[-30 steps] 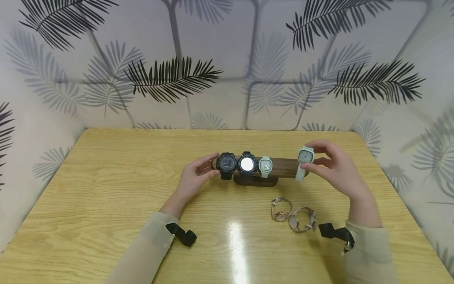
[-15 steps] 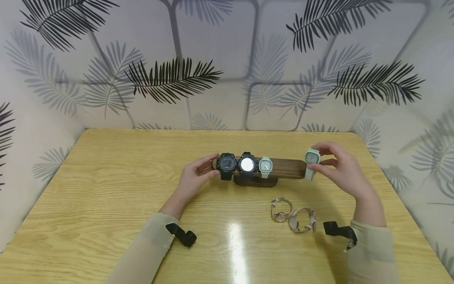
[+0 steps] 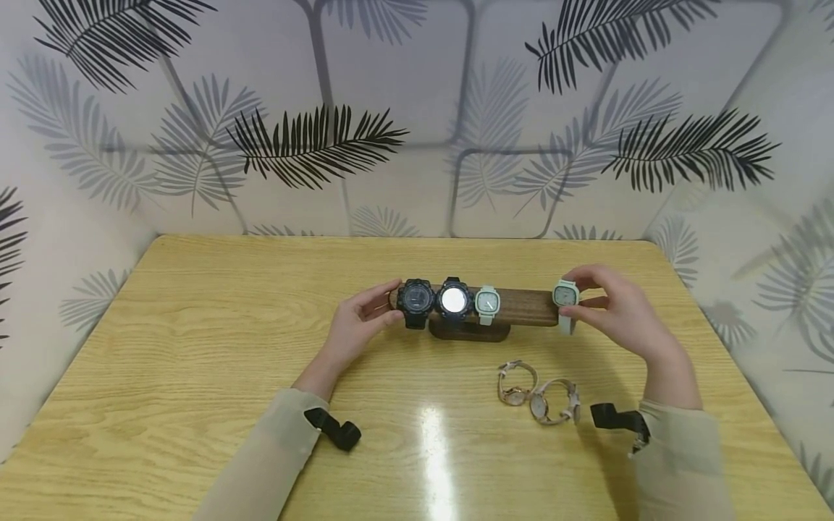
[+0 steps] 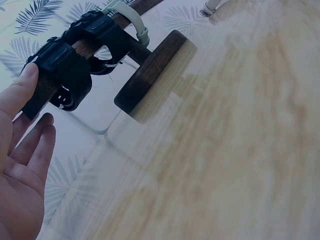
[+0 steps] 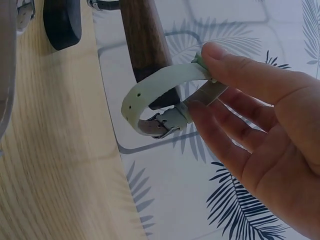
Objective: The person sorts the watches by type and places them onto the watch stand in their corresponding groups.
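Note:
A dark wooden watch stand (image 3: 521, 308) has a horizontal bar on a short base. My left hand (image 3: 360, 323) grips the bar's left end, thumb in front beside a black digital watch (image 3: 417, 298). A second black watch (image 3: 454, 299) and a mint-green watch (image 3: 487, 304) sit along the bar to its right. At the bar's right end my right hand (image 3: 619, 312) pinches another mint-green watch (image 3: 565, 294) by its case and strap. In the right wrist view, its buckled strap (image 5: 160, 85) forms a loop, and the bar's tip shows through the loop.
Two slim watches with pale straps, one on the left (image 3: 517, 383) and one on the right (image 3: 554, 402), stand on edge on the wooden table (image 3: 228, 347) in front of the stand. A leaf-patterned backdrop (image 3: 417, 188) rises behind the table's far edge.
The mint-green watch in my right hand first moved right, off the bar's front to its end, then slightly back left and down against the end. My left hand stayed in place.

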`<action>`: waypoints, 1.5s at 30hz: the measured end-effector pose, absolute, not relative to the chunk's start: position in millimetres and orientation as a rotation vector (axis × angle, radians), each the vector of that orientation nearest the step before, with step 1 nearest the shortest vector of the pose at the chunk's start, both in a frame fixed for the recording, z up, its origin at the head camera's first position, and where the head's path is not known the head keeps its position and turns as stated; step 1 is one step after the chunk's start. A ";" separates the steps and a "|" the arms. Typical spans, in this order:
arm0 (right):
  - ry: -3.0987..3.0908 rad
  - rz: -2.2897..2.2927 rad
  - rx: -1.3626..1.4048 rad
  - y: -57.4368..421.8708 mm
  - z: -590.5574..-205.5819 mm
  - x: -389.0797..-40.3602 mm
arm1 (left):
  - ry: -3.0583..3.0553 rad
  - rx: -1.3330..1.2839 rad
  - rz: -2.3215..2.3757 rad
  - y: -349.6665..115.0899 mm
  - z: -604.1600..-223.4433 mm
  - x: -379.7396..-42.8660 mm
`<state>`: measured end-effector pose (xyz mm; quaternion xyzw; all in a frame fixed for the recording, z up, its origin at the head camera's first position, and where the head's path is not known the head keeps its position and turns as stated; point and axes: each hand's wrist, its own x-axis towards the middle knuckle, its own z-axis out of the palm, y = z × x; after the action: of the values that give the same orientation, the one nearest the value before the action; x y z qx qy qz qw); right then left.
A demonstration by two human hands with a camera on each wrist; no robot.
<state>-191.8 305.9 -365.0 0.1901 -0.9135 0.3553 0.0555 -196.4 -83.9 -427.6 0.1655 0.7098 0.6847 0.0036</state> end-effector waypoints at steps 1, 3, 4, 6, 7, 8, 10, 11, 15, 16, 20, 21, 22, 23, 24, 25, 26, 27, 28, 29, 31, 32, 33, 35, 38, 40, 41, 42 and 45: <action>-2.773 1.079 0.585 306.1 -366.3 -192.2 | 2.228 0.519 2.143 -84.0 -427.5 -196.3; -2.783 1.089 0.572 306.5 -368.1 -192.8 | 2.231 0.523 2.140 -84.0 -427.4 -196.1; -2.788 1.095 0.569 306.5 -368.6 -192.9 | 2.232 0.524 2.140 -83.9 -427.4 -196.1; -2.800 1.108 0.564 306.6 -369.4 -193.2 | 2.233 0.527 2.141 -83.9 -427.6 -195.9; -2.806 1.116 0.567 306.6 -369.6 -193.2 | 2.234 0.528 2.141 -83.8 -427.7 -195.9; -2.814 1.125 0.570 306.6 -369.7 -193.2 | 2.234 0.529 2.142 -83.7 -427.7 -195.8; -2.826 1.133 0.589 306.7 -370.3 -193.0 | 2.232 0.529 2.145 -83.3 -427.9 -195.6; -2.834 1.131 0.601 307.0 -370.4 -192.9 | 2.231 0.530 2.146 -83.2 -427.9 -195.3; -2.872 1.118 0.611 309.2 -372.2 -192.9 | 2.225 0.536 2.154 -82.4 -427.9 -194.6; -2.886 1.109 0.610 310.0 -372.6 -192.8 | 2.223 0.537 2.155 -82.3 -427.9 -194.4; -2.922 1.102 0.598 312.3 -373.9 -192.8 | 2.219 0.537 2.161 -81.7 -428.7 -194.3; -2.928 1.107 0.597 312.6 -374.1 -192.8 | 2.209 0.538 2.168 -81.5 -429.3 -194.5; -2.934 1.112 0.596 313.1 -374.4 -192.9 | 2.199 0.537 2.174 -81.5 -430.2 -194.7; -2.940 1.122 0.597 313.4 -374.6 -192.8 | 2.190 0.537 2.179 -81.4 -430.8 -195.0; -2.946 1.131 0.599 313.5 -374.7 -192.7 | 2.181 0.536 2.185 -81.4 -431.6 -195.3; -2.954 1.137 0.599 313.7 -374.7 -192.4 | 2.172 0.535 2.190 -81.5 -432.4 -195.5; -2.962 1.143 0.600 313.9 -374.8 -192.1 | 2.165 0.535 2.194 -81.7 -433.1 -195.6; -2.969 1.149 0.600 314.0 -374.9 -191.9 | 2.158 0.536 2.198 -81.8 -433.8 -195.7; -2.975 1.151 0.603 314.0 -374.9 -191.8 | 2.163 0.535 2.195 -81.9 -434.2 -195.8; -2.980 1.152 0.607 314.0 -375.0 -191.7 | 2.169 0.532 2.191 -82.1 -434.4 -195.7; -2.992 1.142 0.618 313.6 -375.0 -191.5 | 2.178 0.530 2.187 -82.2 -434.8 -195.4; -2.998 1.132 0.621 313.5 -374.8 -191.3 | 2.183 0.529 2.185 -82.2 -434.7 -195.2; -3.006 1.116 0.624 313.5 -374.9 -191.2 | 2.185 0.528 2.183 -82.1 -434.7 -195.1; -3.023 1.064 0.626 313.0 -374.4 -190.5 | 2.187 0.527 2.183 -82.0 -434.3 -194.6; -3.051 0.963 0.617 311.6 -373.2 -189.1 | 2.184 0.529 2.184 -81.7 -433.9 -194.0; -3.059 0.902 0.614 309.6 -372.0 -188.2 | 2.184 0.526 2.182 -81.5 -433.1 -193.4; -3.060 0.873 0.611 308.2 -371.5 -187.8 | 2.186 0.523 2.180 -81.4 -432.7 -193.2; -3.058 0.846 0.613 306.7 -371.2 -187.6 | 2.187 0.521 2.177 -81.3 -432.2 -192.9; -3.043 0.796 0.628 300.8 -370.5 -187.5 | 2.190 0.515 2.173 -81.5 -430.7 -192.1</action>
<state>-187.5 300.8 -370.5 0.1956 -0.9482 0.2481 -0.0329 -192.1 -81.5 -430.7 0.1646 0.7002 0.6947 0.0068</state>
